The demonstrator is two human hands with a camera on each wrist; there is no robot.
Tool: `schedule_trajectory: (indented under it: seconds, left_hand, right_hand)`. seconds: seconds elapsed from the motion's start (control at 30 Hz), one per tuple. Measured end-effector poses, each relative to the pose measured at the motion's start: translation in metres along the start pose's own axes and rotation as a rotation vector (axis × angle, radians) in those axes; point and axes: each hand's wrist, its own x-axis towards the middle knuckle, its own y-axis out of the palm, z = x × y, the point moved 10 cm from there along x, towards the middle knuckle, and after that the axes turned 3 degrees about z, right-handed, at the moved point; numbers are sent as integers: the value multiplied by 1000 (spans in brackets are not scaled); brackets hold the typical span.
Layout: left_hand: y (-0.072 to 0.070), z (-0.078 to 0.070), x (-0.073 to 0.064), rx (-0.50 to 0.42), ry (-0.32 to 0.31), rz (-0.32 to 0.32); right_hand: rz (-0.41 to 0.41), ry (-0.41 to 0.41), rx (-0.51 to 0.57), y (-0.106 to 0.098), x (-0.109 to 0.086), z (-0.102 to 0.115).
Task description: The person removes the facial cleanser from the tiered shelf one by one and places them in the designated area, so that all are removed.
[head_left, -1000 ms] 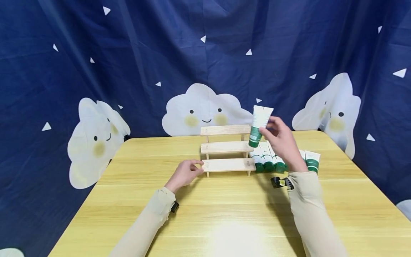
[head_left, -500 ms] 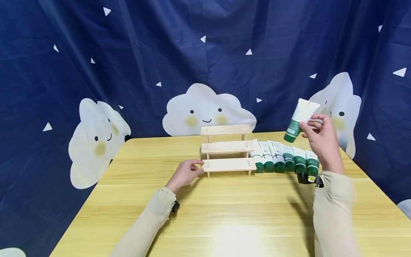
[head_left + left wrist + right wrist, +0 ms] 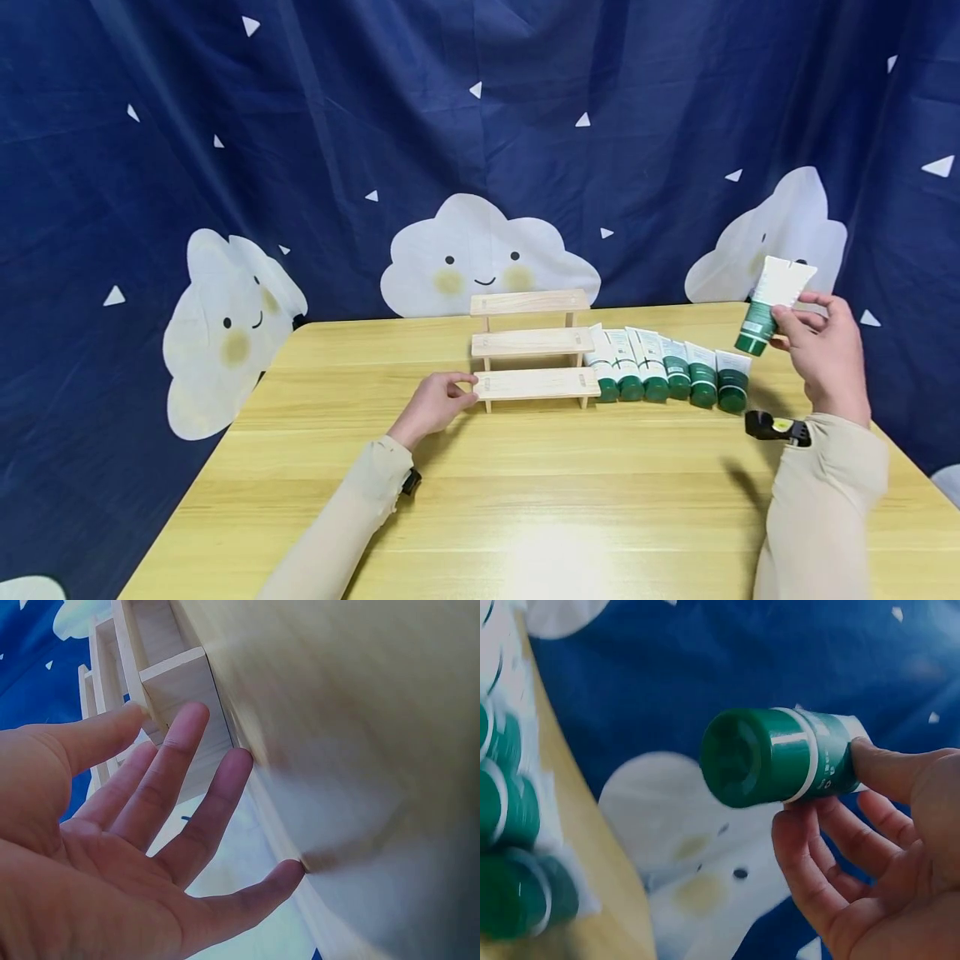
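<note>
My right hand (image 3: 828,354) pinches a white-and-green squeeze tube (image 3: 776,300) between thumb and fingers, raised at the right side of the table. The tube tilts with its green cap down; in the right wrist view that cap (image 3: 739,759) faces the camera. A three-step wooden display rack (image 3: 536,383) stands at the table's middle back. At its lowest step, my left hand (image 3: 435,406) holds the left end with thumb and index finger, while the other fingers spread out below in the left wrist view. Several similar tubes (image 3: 652,367) lie side by side right of the rack, caps toward me.
The wooden table (image 3: 480,483) ends at a dark blue curtain (image 3: 480,150) printed with white clouds. Its right edge runs close beside the right forearm. The tube row reaches up to the rack's right side.
My right hand has carried the tube rightward from beside the rack to the table's right side, uncovering the row of tubes. The left hand has stayed at the lowest step.
</note>
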Motion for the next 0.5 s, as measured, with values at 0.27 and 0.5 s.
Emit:
schedule_trajectory:
  seconds: [0.27,0.5]
  left_hand:
    - [0,-2,0,0,2,-5]
    - [2,-2,0,-4,8,1]
  right_hand:
    - [71,122,-69,-24,3,-48]
    - [101,226,-319,-35,7,-86]
